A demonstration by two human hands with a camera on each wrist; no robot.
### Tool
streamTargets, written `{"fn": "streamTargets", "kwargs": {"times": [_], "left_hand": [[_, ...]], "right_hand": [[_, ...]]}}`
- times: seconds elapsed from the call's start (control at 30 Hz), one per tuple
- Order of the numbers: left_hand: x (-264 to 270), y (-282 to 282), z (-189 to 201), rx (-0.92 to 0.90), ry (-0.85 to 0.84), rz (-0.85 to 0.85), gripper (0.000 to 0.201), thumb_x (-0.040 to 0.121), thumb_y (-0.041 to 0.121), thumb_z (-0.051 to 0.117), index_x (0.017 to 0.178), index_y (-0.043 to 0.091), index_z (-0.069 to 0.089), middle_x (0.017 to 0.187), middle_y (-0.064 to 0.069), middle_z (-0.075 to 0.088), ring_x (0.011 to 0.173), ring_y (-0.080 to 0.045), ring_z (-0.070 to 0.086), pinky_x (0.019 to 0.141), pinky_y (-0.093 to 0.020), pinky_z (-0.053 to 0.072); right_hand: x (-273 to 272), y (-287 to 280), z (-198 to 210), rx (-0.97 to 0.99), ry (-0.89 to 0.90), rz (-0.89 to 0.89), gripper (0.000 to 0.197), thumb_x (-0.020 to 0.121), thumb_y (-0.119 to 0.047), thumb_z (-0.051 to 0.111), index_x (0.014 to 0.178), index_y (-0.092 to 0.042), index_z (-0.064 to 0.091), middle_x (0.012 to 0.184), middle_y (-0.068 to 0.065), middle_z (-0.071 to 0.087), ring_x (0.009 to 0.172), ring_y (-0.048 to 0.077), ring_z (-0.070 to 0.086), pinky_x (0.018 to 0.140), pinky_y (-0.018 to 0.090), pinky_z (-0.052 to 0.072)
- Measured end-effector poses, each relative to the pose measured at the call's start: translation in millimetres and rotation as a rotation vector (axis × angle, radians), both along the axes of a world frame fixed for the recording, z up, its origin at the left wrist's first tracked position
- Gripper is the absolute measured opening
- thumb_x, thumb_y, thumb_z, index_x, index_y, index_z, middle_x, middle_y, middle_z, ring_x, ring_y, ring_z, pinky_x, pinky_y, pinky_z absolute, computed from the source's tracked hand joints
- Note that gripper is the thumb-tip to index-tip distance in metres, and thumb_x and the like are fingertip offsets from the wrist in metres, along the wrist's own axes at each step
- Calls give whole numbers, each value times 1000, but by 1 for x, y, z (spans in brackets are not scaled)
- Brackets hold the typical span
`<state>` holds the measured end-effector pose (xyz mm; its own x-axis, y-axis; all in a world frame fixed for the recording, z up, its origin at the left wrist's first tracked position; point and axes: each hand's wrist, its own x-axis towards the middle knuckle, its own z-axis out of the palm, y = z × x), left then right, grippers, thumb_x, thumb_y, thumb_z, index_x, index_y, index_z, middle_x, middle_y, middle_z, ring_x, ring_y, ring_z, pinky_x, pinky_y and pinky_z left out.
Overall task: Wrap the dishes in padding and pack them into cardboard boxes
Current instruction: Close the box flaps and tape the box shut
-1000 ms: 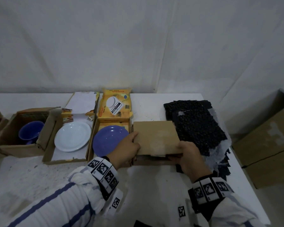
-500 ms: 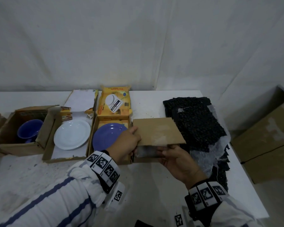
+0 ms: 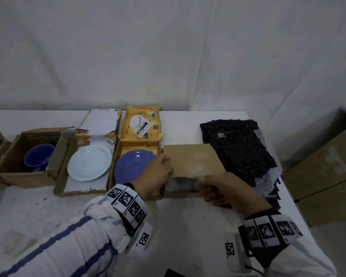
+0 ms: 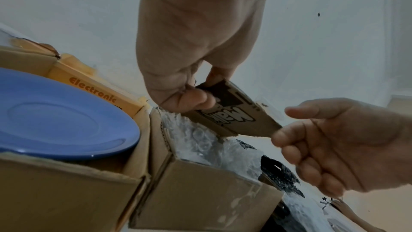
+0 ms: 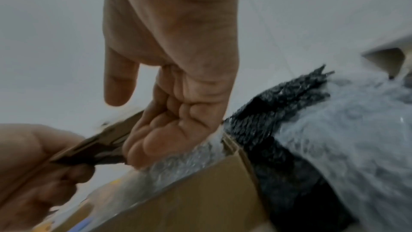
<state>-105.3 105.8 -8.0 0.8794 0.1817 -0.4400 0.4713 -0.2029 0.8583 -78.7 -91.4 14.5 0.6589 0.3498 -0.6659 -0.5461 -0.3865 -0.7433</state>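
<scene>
A small brown cardboard box stands at the middle of the white table. Its lid flap is raised a little, and clear bubble wrap shows inside. What the wrap covers is hidden. My left hand pinches the flap's left corner between thumb and fingers. My right hand has its fingers curled under the flap's front edge, with the thumb sticking out. An unwrapped blue plate lies in a yellow box just left of it.
A white plate lies in an open box further left, and a blue cup sits in another box beyond it. Black and clear bubble wrap sheets are piled at the right. A large cardboard box stands past the table's right edge.
The flap lay flat under both hands a second ago. It is now lifted, showing the bubble wrap. My right hand has shifted from the flap's top to its front edge.
</scene>
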Motion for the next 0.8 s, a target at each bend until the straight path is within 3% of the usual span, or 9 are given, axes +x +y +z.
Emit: {"fn": "streamTargets", "kwargs": {"times": [0.1,0.23,0.3,0.4,0.5,0.57,0.63,0.7,0.8], "left_hand": [[-1,2,-5,133,14,-112,39,97,15,44,134,20,35,98,1,48,66,-8,47,44,-13,38],[0,1,-14,321,27,-201,43,97,18,47,137,21,31,121,-8,50,81,-13,54,64,-24,49],[-1,0,-19,375,35,-240,43,97,18,46,137,20,30,110,-10,57,90,-24,59,77,-36,51],[0,-2,-26,493,29,-297,46,97,16,45,139,17,27,75,-5,55,65,-20,55,57,-32,45],[-2,-5,-31,601,24,-325,49,97,16,45,141,13,25,61,-1,47,50,-13,42,44,-24,30],[-3,-5,-33,594,24,-322,50,97,15,46,142,15,25,71,-5,54,57,-17,49,50,-28,38],[-3,-4,-33,562,26,-302,52,96,15,47,143,19,26,99,-14,57,77,-24,55,65,-31,44],[-5,-4,-31,550,24,-272,53,95,14,47,144,22,27,118,-18,49,83,-25,52,71,-29,41],[-7,-7,-29,558,19,-279,57,94,11,48,145,20,26,121,-19,46,84,-24,50,72,-29,41]], "right_hand": [[8,-6,-2,-236,-13,53,19,89,-21,60,83,-3,58,61,8,47,49,17,39,48,23,27],[13,-8,-15,-508,-156,42,30,89,-23,55,65,-4,58,51,6,57,41,17,50,44,20,39],[12,-9,-18,-563,-216,39,26,90,-22,52,70,-8,60,58,5,61,48,16,57,49,23,45],[10,-12,-23,-705,-344,179,21,91,-11,47,106,-5,61,90,14,63,85,29,63,66,33,44],[12,-10,-30,-715,-413,112,12,92,-21,49,82,-14,52,72,3,43,73,24,49,64,30,41],[14,-8,-34,-736,-460,71,20,92,-25,53,82,-14,39,83,3,45,74,21,47,59,26,40],[16,-6,-39,-694,-408,62,23,90,-18,57,93,-8,36,92,9,47,67,18,46,48,25,33],[20,-5,-45,-678,-360,56,24,89,-20,58,96,-6,40,89,10,48,67,19,45,47,25,31],[22,-5,-49,-675,-323,93,22,88,-23,57,92,-4,46,76,4,43,70,19,44,48,25,30]]}}
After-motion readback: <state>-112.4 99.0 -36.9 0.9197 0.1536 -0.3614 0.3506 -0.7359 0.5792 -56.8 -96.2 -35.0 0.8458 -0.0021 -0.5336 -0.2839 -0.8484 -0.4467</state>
